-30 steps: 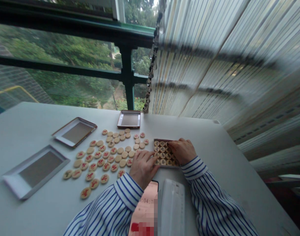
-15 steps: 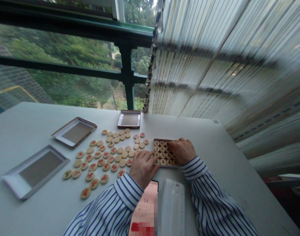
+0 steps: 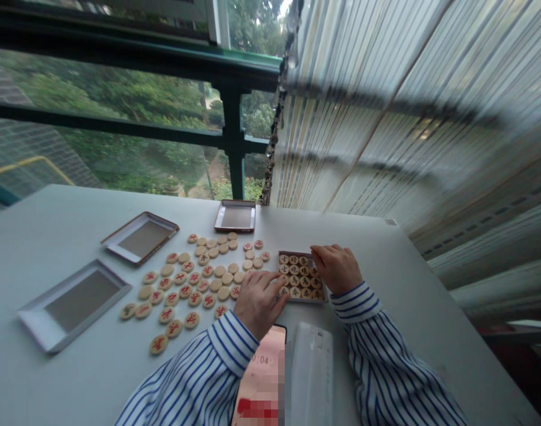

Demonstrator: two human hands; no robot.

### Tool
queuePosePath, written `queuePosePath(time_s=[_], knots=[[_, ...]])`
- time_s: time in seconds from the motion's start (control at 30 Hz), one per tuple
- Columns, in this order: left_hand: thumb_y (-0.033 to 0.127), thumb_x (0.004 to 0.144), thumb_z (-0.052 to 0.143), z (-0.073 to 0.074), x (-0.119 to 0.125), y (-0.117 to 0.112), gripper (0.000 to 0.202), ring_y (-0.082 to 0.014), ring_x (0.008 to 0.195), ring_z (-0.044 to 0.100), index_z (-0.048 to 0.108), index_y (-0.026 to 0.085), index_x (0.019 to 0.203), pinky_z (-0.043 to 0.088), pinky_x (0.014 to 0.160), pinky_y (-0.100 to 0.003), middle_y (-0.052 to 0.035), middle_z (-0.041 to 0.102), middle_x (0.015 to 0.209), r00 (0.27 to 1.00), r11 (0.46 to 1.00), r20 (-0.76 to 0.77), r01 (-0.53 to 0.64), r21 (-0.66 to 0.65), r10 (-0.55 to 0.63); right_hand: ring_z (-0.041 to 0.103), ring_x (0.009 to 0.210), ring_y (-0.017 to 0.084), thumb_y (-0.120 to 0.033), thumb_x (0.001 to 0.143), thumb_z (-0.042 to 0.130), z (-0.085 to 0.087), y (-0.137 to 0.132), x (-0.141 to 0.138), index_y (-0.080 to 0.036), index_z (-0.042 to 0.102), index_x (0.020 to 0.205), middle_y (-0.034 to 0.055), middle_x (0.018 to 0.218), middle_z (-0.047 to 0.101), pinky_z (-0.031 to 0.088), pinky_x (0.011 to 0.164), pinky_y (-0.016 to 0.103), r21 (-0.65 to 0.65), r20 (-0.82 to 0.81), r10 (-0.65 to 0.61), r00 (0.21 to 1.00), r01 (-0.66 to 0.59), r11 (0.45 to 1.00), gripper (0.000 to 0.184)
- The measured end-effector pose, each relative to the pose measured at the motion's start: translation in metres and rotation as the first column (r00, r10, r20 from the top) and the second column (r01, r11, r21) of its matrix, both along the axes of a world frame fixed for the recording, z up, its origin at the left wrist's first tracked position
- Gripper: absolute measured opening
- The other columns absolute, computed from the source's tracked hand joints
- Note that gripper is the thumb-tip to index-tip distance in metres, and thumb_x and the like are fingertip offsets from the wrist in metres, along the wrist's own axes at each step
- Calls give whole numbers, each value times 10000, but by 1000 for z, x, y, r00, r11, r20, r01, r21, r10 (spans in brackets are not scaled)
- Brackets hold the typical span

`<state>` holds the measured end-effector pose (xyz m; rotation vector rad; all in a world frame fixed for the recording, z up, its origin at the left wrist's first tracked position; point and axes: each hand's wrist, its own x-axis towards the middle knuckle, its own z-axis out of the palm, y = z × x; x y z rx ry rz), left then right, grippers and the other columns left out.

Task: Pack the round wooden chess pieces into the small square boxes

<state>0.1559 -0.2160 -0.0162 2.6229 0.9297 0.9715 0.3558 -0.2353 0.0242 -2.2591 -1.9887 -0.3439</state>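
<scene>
A shallow box (image 3: 306,301) on the white table holds rows of round Chinese chess pieces (image 3: 294,281) with black characters. Over the box's left edge reaches my left hand (image 3: 259,299), its fingers stretched out and fingertips touching the pieces there. My right hand (image 3: 339,269) is at the box's upper right corner, fingers bent and pressed together; whether they pinch a piece is hidden. Left of the box many loose Chinese chess pieces (image 3: 194,299) lie scattered, some showing red characters and others plain faces.
Two shallow trays (image 3: 139,236) (image 3: 73,305) lie at the left, and a smaller one (image 3: 235,216) stands at the back edge. Near me are a phone (image 3: 264,367) and a white plastic case (image 3: 312,373). A string curtain (image 3: 363,106) hangs beyond the table.
My right hand has drawn back to the right from over the box, uncovering more pieces in its right-hand columns. My left hand stays at the left edge. The view has shifted slightly.
</scene>
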Motion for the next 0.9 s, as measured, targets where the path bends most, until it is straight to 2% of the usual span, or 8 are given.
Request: queuePosePath(time_s=[0.23, 0.4, 0.47, 0.67, 0.8, 0.9], knots=[[236, 766, 557, 10, -15, 7, 204, -218, 913, 571, 617, 182, 953, 451, 801, -395, -67, 648, 973, 996, 999, 78, -40, 9, 39, 560, 849, 148, -285, 879, 401, 2, -2, -6, -226, 627, 998, 37, 910, 677, 315, 738, 264, 50, -77, 90, 993, -87, 995, 263], [246, 787, 532, 26, -50, 28, 211, -210, 912, 588, 619, 172, 964, 462, 808, -391, -73, 660, 962, 992, 995, 75, -97, 2, 97, 556, 855, 150, -278, 868, 428, 5, -3, -18, -226, 625, 980, 27, 909, 673, 333, 750, 262, 52, -141, 193, 971, -188, 981, 232], [251, 780, 533, 28, -67, 42, 228, -219, 912, 592, 619, 160, 971, 468, 803, -394, -84, 659, 969, 992, 993, 22, -121, -5, 121, 555, 857, 150, -276, 863, 438, 7, -2, -26, -223, 620, 985, 28, 916, 671, 339, 752, 261, 42, -158, 228, 961, -224, 974, 226], [209, 776, 502, 16, -101, 71, 229, -225, 897, 598, 619, 159, 966, 464, 804, -393, -82, 664, 969, 962, 963, -43, -270, -5, 270, 545, 908, 161, -251, 854, 446, 21, 10, -53, -220, 604, 1022, 41, 977, 657, 343, 762, 279, -51, -154, 338, 929, -349, 936, 233], [179, 766, 491, 4, -104, 71, 226, -228, 869, 599, 621, 160, 950, 454, 787, -389, -74, 667, 959, 952, 955, -82, -297, 5, 296, 539, 926, 171, -252, 861, 429, 29, 25, -76, -220, 599, 1028, 64, 998, 649, 340, 758, 294, -129, -146, 422, 895, -440, 889, 241], [177, 763, 483, -1, -104, 68, 225, -226, 871, 598, 626, 171, 938, 446, 780, -386, -67, 670, 951, 950, 955, -95, -297, 10, 297, 536, 919, 177, -257, 835, 466, 25, 39, -94, -220, 604, 990, 55, 961, 653, 344, 733, 295, -198, -138, 478, 867, -497, 845, 211]])
